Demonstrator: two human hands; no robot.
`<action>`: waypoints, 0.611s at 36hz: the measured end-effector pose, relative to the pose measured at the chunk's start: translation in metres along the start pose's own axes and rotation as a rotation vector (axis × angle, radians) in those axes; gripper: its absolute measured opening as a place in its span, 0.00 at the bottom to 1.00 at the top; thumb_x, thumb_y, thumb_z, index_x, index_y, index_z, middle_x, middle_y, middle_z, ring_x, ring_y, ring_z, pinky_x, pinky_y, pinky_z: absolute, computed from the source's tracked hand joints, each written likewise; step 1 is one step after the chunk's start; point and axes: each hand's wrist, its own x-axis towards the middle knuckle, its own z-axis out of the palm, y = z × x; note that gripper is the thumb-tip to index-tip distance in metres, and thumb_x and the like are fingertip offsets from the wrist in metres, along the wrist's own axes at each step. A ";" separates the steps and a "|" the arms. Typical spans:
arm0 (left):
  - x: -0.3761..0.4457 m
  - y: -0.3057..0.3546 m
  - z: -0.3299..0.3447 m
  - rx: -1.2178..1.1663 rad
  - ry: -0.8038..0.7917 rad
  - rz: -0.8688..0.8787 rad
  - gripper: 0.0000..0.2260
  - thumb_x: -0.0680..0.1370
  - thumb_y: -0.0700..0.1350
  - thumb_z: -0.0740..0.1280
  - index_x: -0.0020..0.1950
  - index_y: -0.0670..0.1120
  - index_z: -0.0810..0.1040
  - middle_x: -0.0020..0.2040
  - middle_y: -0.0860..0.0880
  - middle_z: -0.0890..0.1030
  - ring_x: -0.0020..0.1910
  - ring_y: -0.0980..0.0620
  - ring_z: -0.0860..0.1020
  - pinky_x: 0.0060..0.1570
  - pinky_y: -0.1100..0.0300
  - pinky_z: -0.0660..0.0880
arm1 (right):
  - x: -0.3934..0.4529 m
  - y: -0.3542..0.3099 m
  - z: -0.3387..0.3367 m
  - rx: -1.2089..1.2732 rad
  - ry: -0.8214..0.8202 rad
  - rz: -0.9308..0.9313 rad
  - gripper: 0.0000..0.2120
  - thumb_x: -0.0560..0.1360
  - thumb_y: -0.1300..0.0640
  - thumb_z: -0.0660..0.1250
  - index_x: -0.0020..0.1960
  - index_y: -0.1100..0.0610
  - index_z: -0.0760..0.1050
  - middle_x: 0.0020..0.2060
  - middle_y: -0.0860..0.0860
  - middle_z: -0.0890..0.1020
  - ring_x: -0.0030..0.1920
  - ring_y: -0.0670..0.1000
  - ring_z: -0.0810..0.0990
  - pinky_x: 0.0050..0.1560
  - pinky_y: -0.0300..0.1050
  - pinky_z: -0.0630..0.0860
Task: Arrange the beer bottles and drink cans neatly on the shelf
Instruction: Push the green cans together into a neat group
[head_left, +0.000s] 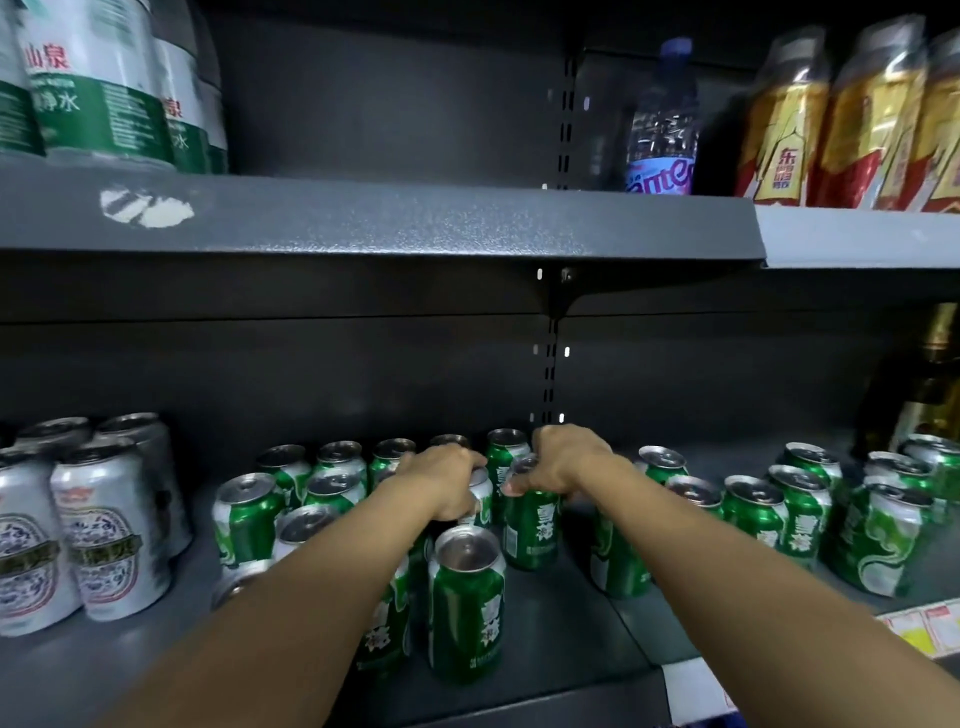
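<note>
Several green beer cans stand on the dark lower shelf (571, 613). My left hand (441, 480) grips the top of a green and white can (480, 493) in the middle of the group. My right hand (563, 460) grips the top of the green can (531, 525) just to its right. The two held cans stand side by side, almost touching. A nearer green can (466, 603) stands upright in front of my left wrist. More green cans (753, 512) stand loosely to the right.
Silver cans (106, 530) stand at the left of the same shelf. The upper shelf (415, 218) holds green-labelled water bottles (98, 83), a purple-labelled bottle (662, 119) and gold bottles (857, 119). A dark glass bottle (930, 384) is at far right.
</note>
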 end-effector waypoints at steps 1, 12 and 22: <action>0.001 -0.001 0.000 0.003 0.008 -0.002 0.29 0.76 0.50 0.69 0.76 0.56 0.62 0.74 0.51 0.67 0.72 0.47 0.66 0.67 0.48 0.65 | 0.004 0.000 0.001 0.008 -0.002 0.014 0.35 0.68 0.34 0.71 0.63 0.58 0.71 0.61 0.54 0.77 0.61 0.55 0.76 0.54 0.47 0.73; -0.002 0.001 -0.002 -0.004 0.011 -0.006 0.29 0.77 0.52 0.69 0.75 0.54 0.62 0.74 0.51 0.66 0.71 0.47 0.66 0.67 0.46 0.65 | 0.009 -0.007 0.006 -0.149 0.026 0.062 0.39 0.68 0.25 0.60 0.66 0.54 0.71 0.63 0.51 0.76 0.62 0.54 0.76 0.53 0.47 0.72; -0.054 -0.017 -0.013 0.034 0.245 -0.153 0.20 0.79 0.49 0.64 0.71 0.53 0.70 0.68 0.47 0.73 0.67 0.44 0.72 0.62 0.50 0.69 | -0.065 -0.041 0.008 0.176 -0.337 -0.303 0.28 0.73 0.29 0.57 0.54 0.52 0.74 0.50 0.50 0.78 0.49 0.52 0.79 0.51 0.46 0.76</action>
